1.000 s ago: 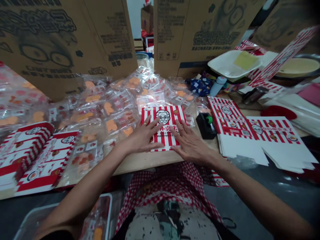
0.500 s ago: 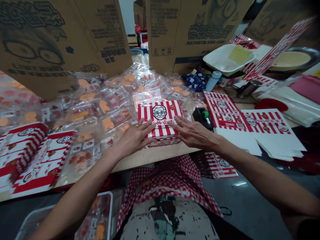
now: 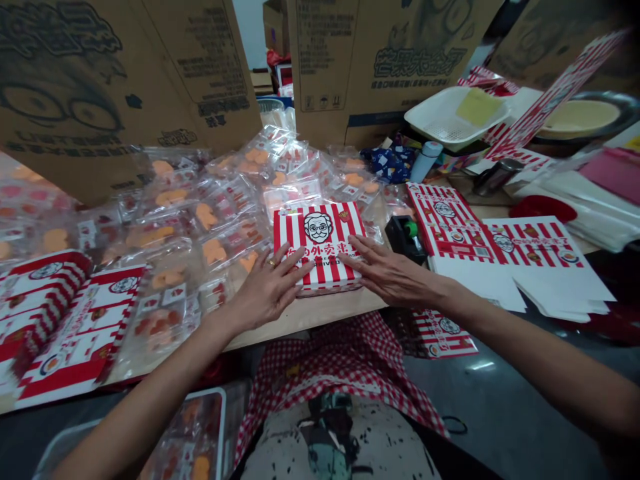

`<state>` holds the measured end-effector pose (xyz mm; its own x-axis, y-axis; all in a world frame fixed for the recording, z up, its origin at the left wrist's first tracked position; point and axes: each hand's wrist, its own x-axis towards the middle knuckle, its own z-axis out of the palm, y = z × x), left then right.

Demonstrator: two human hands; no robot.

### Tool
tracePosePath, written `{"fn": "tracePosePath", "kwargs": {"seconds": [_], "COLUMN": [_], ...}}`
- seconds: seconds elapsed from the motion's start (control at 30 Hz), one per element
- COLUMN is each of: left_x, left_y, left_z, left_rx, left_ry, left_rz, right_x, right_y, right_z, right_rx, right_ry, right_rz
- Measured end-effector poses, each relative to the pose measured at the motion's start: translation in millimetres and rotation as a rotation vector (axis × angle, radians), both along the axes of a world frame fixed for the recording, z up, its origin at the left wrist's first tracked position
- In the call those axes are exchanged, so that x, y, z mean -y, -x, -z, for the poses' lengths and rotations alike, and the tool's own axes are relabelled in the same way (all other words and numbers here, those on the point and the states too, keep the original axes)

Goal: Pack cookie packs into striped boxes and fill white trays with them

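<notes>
Hands lie open with fingers spread, left hand point(image 3: 267, 288) and right hand point(image 3: 393, 280) both touching the near half of a red-striped cardboard box point(image 3: 320, 230), set crosswise at the bench point(image 3: 305, 320) edge.

Red-and-white stripes on the food box point(image 3: 300, 230)

Behind it, clear bags point(image 3: 295, 193) show orange shapes; right of it, a flat carton blank point(image 3: 530, 243) repeats the stripes; below it, a red-and-white gingham apron point(image 3: 330, 353).
</notes>
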<state>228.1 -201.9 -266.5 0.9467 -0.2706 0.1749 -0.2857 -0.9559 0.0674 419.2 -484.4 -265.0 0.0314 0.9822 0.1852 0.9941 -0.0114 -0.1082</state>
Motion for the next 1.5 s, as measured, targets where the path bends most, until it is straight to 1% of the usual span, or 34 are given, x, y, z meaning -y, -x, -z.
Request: {"fn": "tracePosePath", "kwargs": {"seconds": [0.07, 0.13, 0.2, 0.23, 0.3, 0.33, 0.47, 0.53, 0.63, 0.73, 0.83, 0.97, 1.07, 1.13, 1.23, 1.3, 1.33, 1.4, 1.47, 1.5], "left_x": [-4.6, -10.4, -17.1, -20.3, -25.6, -27.3, -27.1, -24.4, -19.4, -13.7, -8.9, -11.1, -15.3, -14.5, -8.1, -4.7, -4.3, -5.8, -8.6, -9.4], "left_y": [-0.4, -2.6, -5.5, -6.7, -7.9, -8.0, -6.2, -5.1, -4.0, -3.0, -0.7, 1.4, -2.0, -7.0, -17.9, -25.7, -29.0, -32.7, -31.8, -29.9], "left_z": [6.3, 9.9, 9.1, 7.3, 2.7, 0.9, 1.4, 4.5, 7.8, 9.1, 9.0, 6.6, 7.5, 10.7, 16.9, 19.4, 19.7, 19.1, 18.1, 18.3], "left_rx": [0.011, 0.01, -0.013, -0.027, -0.04, -0.029, 0.081, 0.12, 0.14, 0.163, 0.183, 0.106, 0.083, 0.1, 0.092, 0.075, 0.077, 0.114, 0.187, 0.233], "left_ry": [0.035, 0.096, 0.167, 0.198, 0.229, 0.219, 0.078, 0.053, 0.078, 0.111, 0.143, 0.178, 0.173, 0.174, 0.175, 0.146, 0.129, 0.125, 0.204, 0.27], "left_rz": [0.066, 0.162, 0.237, 0.253, 0.242, 0.231, 0.242, 0.222, 0.181, 0.179, 0.152, 0.156, 0.173, 0.155, 0.049, -0.013, -0.019, 0.026, 0.065, 0.051], "right_x": [2.3, 3.8, 4.3, 4.4, 4.4, 4.5, 5.1, 5.4, 5.9, 7.0, 8.7, 10.3, 9.8, 8.5, 4.6, 1.5, 0.1, -1.8, -2.6, -2.7], "right_y": [-1.0, -1.6, -2.8, -3.7, -5.5, -6.4, -9.3, -11.2, -16.5, -22.8, -23.5, -16.0, -16.4, -23.3, -39.9, -50.2, -54.0, -58.2, -58.3, -57.4], "right_z": [5.2, 12.7, 19.7, 22.3, 24.7, 24.6, 19.7, 16.5, 13.0, 12.5, 15.7, 22.4, 26.6, 29.6, 34.4, 36.7, 37.5, 38.5, 39.6, 40.3], "right_rx": [-0.006, -0.003, 0.0, -0.005, -0.03, -0.045, -0.078, -0.076, -0.063, -0.054, -0.031, -0.005, -0.028, -0.053, -0.087, -0.102, -0.104, -0.097, -0.085, -0.082], "right_ry": [-0.024, -0.078, -0.135, -0.149, -0.14, -0.133, -0.128, -0.1, -0.049, -0.042, -0.103, -0.209, -0.22, -0.208, -0.189, -0.188, -0.19, -0.195, -0.212, -0.227], "right_rz": [-0.027, -0.03, -0.025, -0.021, -0.013, -0.012, -0.027, -0.036, -0.056, -0.077, -0.094, -0.074, -0.054, -0.037, 0.002, 0.029, 0.038, 0.031, 0.015, 0.012]}}
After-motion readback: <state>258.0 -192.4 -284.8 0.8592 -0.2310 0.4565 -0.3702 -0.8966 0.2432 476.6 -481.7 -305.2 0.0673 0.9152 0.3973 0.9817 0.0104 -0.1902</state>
